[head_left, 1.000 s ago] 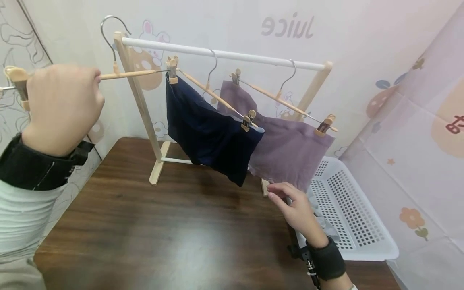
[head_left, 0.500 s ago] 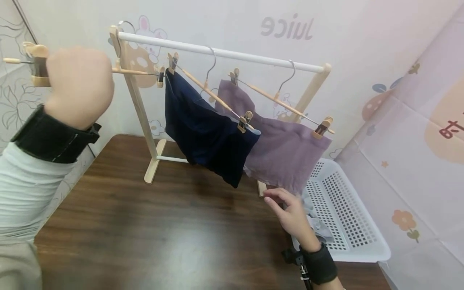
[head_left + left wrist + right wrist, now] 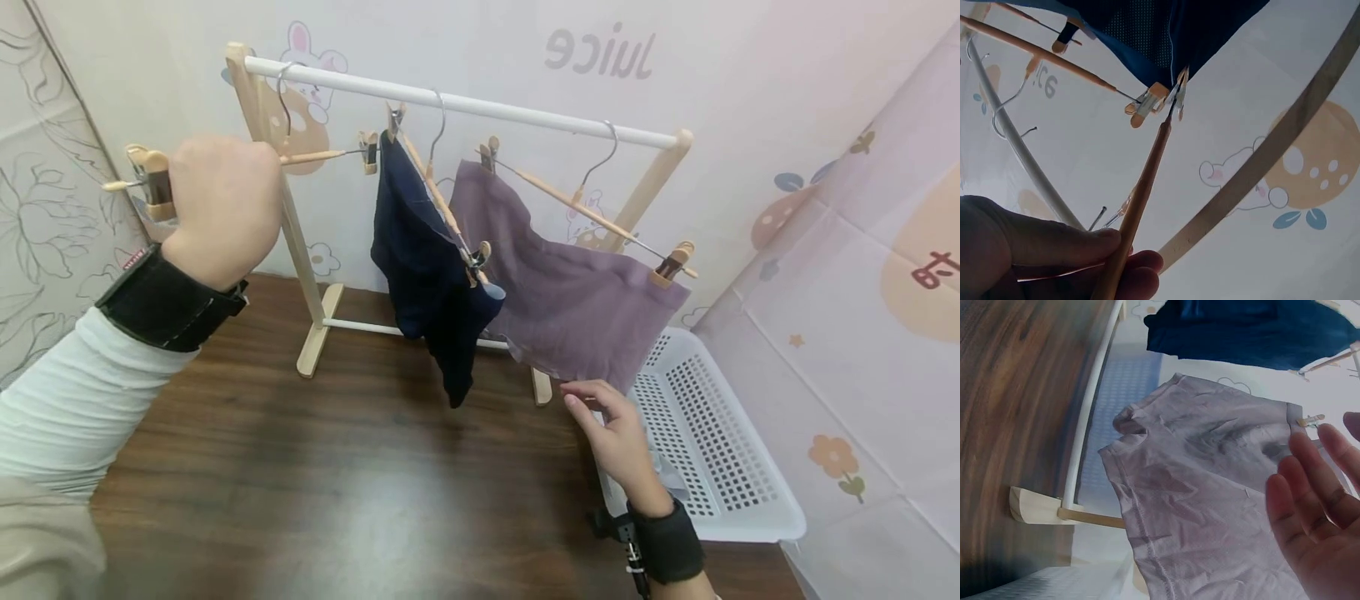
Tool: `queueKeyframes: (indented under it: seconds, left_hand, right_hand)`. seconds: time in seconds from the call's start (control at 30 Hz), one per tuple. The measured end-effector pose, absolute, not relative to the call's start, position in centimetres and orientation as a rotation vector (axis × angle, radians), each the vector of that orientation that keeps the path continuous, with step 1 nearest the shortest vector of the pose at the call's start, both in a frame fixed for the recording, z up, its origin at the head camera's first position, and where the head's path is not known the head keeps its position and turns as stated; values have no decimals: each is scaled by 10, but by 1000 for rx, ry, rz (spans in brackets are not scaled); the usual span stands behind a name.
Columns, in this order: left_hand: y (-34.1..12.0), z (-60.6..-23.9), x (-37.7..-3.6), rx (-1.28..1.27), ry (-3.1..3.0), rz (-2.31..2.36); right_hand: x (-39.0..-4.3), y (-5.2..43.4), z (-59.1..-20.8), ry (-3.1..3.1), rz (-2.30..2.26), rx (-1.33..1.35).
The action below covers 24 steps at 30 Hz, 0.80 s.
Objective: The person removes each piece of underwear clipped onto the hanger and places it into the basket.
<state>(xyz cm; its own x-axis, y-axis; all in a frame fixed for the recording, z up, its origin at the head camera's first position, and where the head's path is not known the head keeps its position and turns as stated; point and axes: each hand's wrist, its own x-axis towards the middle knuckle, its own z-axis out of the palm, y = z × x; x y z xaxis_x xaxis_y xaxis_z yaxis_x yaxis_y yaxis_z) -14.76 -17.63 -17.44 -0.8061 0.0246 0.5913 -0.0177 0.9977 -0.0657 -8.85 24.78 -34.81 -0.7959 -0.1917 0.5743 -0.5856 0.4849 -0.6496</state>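
In the head view my left hand (image 3: 225,200) grips the wooden bar of a clip hanger (image 3: 311,157) that has no garment in its clips. Its metal hook overlaps the left end of the white rail (image 3: 352,83). The left wrist view shows thumb and fingers pinching the bar (image 3: 1141,187), whose far clip sits right at the navy shorts (image 3: 1147,37). On the rail, navy shorts (image 3: 412,242) and mauve shorts (image 3: 570,283) hang from two more clip hangers. My right hand (image 3: 618,433) is just below the mauve shorts' hem, fingers loosely bent, holding nothing.
A white perforated basket (image 3: 780,508) with some pale cloth in it stands at the right. The rack's wooden left foot (image 3: 318,333) rests on the dark brown table (image 3: 337,500). Printed wall sheets close in the back and right side.
My left hand has moved right with the hanger, bringing its hook across the rail. The navy shorts have swung round to a steeper angle. My right hand stays nearly in place.
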Motion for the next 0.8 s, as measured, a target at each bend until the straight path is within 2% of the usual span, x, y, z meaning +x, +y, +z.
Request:
queueKeyframes:
  seconds: [0.43,0.8]
  left_hand:
    - [-163,-183,-148,-162,-2430,17]
    - [-144,-197,-145,-340,-2307,-223]
  right_hand:
    - [-87,252,-343,-2158,1328,639]
    - [-95,247,-330,-2089,1342,630]
